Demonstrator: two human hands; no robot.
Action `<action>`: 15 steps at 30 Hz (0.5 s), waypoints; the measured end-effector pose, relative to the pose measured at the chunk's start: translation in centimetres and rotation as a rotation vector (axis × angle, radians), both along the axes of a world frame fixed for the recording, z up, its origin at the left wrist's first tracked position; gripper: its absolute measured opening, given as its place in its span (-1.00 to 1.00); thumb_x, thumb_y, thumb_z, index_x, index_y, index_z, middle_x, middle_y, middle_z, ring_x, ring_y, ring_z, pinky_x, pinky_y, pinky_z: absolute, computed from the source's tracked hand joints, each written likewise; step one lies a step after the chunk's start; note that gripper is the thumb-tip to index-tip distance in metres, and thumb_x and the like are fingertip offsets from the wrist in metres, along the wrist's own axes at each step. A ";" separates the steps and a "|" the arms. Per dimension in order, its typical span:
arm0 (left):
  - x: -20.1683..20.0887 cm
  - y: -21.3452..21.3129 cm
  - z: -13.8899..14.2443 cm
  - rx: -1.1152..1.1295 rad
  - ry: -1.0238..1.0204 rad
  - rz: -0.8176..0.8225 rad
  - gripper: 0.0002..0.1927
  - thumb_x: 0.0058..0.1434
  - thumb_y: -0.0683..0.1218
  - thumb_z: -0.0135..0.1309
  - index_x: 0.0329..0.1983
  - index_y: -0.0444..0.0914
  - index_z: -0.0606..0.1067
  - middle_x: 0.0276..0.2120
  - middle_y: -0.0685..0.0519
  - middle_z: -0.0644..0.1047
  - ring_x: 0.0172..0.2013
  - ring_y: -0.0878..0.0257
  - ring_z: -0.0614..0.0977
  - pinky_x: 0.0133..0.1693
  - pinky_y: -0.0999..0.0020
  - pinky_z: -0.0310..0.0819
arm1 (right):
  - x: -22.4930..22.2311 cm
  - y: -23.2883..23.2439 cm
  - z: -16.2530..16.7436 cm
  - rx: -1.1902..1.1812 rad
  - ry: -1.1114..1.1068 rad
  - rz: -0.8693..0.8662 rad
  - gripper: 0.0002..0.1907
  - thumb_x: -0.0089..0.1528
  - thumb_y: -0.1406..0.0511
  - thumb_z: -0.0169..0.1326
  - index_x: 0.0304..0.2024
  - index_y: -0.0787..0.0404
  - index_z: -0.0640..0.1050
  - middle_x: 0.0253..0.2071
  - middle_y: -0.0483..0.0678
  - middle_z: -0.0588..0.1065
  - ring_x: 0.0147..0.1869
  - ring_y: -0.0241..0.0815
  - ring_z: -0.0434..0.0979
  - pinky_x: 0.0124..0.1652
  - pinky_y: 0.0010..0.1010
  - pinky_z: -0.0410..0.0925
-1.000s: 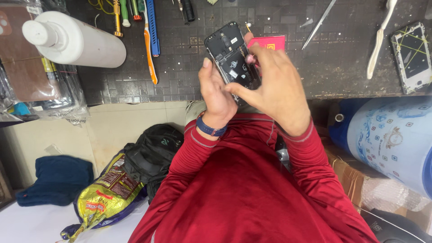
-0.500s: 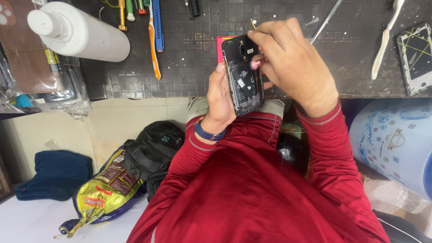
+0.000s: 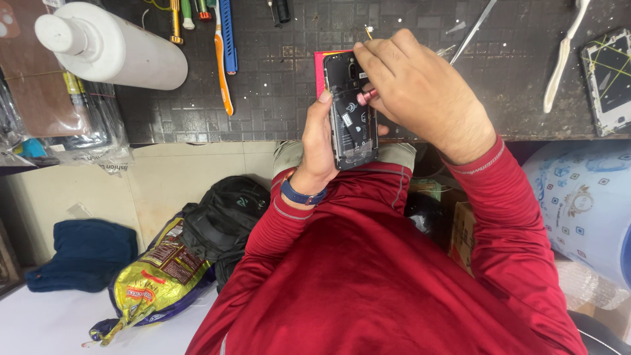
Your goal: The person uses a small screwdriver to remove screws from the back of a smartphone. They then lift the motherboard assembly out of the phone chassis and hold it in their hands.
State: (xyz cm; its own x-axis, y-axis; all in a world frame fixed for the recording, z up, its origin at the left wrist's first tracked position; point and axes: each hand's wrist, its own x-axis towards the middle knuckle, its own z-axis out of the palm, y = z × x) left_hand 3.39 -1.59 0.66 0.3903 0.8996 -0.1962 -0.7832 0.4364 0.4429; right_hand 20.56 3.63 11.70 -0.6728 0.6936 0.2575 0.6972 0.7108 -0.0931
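Observation:
My left hand (image 3: pixel 315 144), with a blue band on the wrist, grips a black phone (image 3: pixel 353 125) upright over the edge of the dark workbench (image 3: pixel 282 98). The phone's back is off and its inner parts show. My right hand (image 3: pixel 420 92) covers the phone's upper right and pinches a small pink-handled tool (image 3: pixel 367 96) whose end rests on the phone's upper half. A pink card-like piece (image 3: pixel 319 66) lies on the bench right behind the phone.
On the bench lie a white bottle (image 3: pixel 112 46), an orange-handled brush (image 3: pixel 221 59), a blue tool (image 3: pixel 227 33), metal tweezers (image 3: pixel 473 29), a white brush (image 3: pixel 565 59) and a second phone (image 3: pixel 608 79). Below are a black backpack (image 3: pixel 223 210), a yellow bag (image 3: pixel 158 276) and a blue patterned drum (image 3: pixel 585 204).
The phone has turned from tilted to upright and shifted slightly right. My right hand slid up over its top end and now presses the pink tool onto it.

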 end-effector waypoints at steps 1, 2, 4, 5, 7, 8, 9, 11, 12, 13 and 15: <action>0.0 0.0 -0.1 -0.003 -0.005 0.002 -0.38 0.54 0.18 -0.32 0.33 -0.41 0.35 0.08 -0.11 0.52 0.00 0.08 0.63 0.03 -0.01 0.63 | 0.0 -0.1 -0.1 0.004 -0.013 -0.002 -0.31 0.11 0.25 0.29 0.24 0.44 0.46 0.14 0.08 0.48 0.11 -0.02 0.47 0.07 -0.36 0.44; -0.1 0.0 -0.2 -0.005 -0.012 0.002 -0.39 0.56 0.18 -0.31 0.32 -0.41 0.36 0.07 -0.11 0.52 -0.01 0.08 0.63 0.04 -0.01 0.64 | -0.1 -0.1 -0.1 0.010 -0.028 -0.004 -0.30 0.10 0.25 0.29 0.24 0.44 0.46 0.14 0.08 0.48 0.11 -0.03 0.47 0.06 -0.36 0.44; 0.0 0.0 -0.4 -0.021 -0.012 -0.014 -0.39 0.57 0.19 -0.30 0.30 -0.42 0.37 0.04 -0.11 0.52 -0.06 0.07 0.65 0.02 0.02 0.64 | -0.1 -0.2 -0.2 0.028 -0.059 -0.004 -0.27 0.09 0.25 0.29 0.26 0.46 0.45 0.14 0.08 0.48 0.11 -0.04 0.47 0.05 -0.39 0.44; 0.0 0.0 -0.5 -0.034 -0.004 -0.030 -0.37 0.56 0.21 -0.30 0.29 -0.42 0.38 0.03 -0.12 0.53 -0.09 0.05 0.66 -0.01 0.05 0.64 | -0.1 -0.2 -0.2 0.043 -0.073 0.001 -0.26 0.08 0.25 0.29 0.27 0.47 0.45 0.15 0.08 0.48 0.11 -0.04 0.47 0.05 -0.40 0.44; 0.0 0.2 -0.6 -0.058 0.016 -0.050 -0.35 0.55 0.24 -0.31 0.27 -0.42 0.40 0.00 -0.14 0.56 -0.14 0.04 0.67 -0.05 0.11 0.63 | -0.1 -0.3 -0.3 0.071 -0.097 0.013 -0.25 0.07 0.25 0.29 0.27 0.48 0.44 0.15 0.09 0.48 0.09 -0.04 0.46 0.06 -0.42 0.44; 0.1 0.2 -0.6 -0.069 0.027 -0.054 -0.33 0.54 0.25 -0.32 0.25 -0.42 0.40 -0.03 -0.15 0.57 -0.16 0.04 0.68 -0.07 0.13 0.63 | -0.1 -0.3 -0.3 0.084 -0.108 0.021 -0.24 0.07 0.24 0.29 0.26 0.49 0.44 0.15 0.10 0.47 0.08 -0.04 0.46 0.07 -0.42 0.44; 0.2 0.3 -0.6 -0.081 0.038 -0.059 -0.32 0.53 0.27 -0.33 0.23 -0.42 0.41 -0.05 -0.16 0.58 -0.19 0.04 0.68 -0.09 0.15 0.63 | -0.1 -0.3 -0.3 0.096 -0.119 0.028 -0.24 0.06 0.24 0.28 0.25 0.49 0.44 0.15 0.10 0.47 0.07 -0.04 0.46 0.08 -0.41 0.44; 0.4 0.3 -0.6 -0.118 0.073 -0.037 -0.32 0.53 0.26 -0.36 0.24 -0.41 0.40 -0.05 -0.14 0.58 -0.18 0.06 0.68 -0.10 0.14 0.64 | -0.1 -0.3 -0.4 0.124 -0.143 0.025 -0.25 0.08 0.24 0.28 0.26 0.49 0.44 0.17 0.10 0.47 0.07 -0.06 0.45 0.09 -0.43 0.44; 0.5 0.3 -0.6 -0.136 0.092 -0.025 -0.33 0.53 0.26 -0.37 0.24 -0.40 0.39 -0.05 -0.14 0.58 -0.18 0.06 0.67 -0.10 0.14 0.64 | -0.2 -0.4 -0.4 0.139 -0.155 0.024 -0.25 0.09 0.25 0.28 0.27 0.49 0.43 0.18 0.09 0.47 0.08 -0.08 0.45 0.10 -0.44 0.44; 0.4 0.3 -0.5 -0.112 0.082 -0.032 -0.32 0.55 0.27 -0.38 0.24 -0.41 0.40 -0.07 -0.14 0.58 -0.19 0.05 0.68 -0.11 0.15 0.63 | -0.2 -0.4 -0.4 0.144 -0.159 0.023 -0.26 0.10 0.25 0.27 0.27 0.49 0.44 0.18 0.09 0.46 0.07 -0.08 0.45 0.09 -0.44 0.44; 0.2 0.4 -0.5 -0.064 0.059 -0.049 -0.29 0.59 0.28 -0.41 0.23 -0.44 0.40 -0.10 -0.16 0.58 -0.21 0.02 0.69 -0.12 0.17 0.63 | -0.3 -0.4 -0.5 0.153 -0.173 0.018 -0.28 0.12 0.25 0.27 0.27 0.49 0.44 0.17 0.09 0.46 0.05 -0.09 0.45 0.08 -0.44 0.44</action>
State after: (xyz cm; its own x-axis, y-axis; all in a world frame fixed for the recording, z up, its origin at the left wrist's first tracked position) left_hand 3.62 -1.23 0.19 0.4197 0.8644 -0.2767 -0.7334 0.5026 0.4578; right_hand 20.25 3.19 11.20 -0.7276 0.6431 0.2387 0.6808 0.7198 0.1360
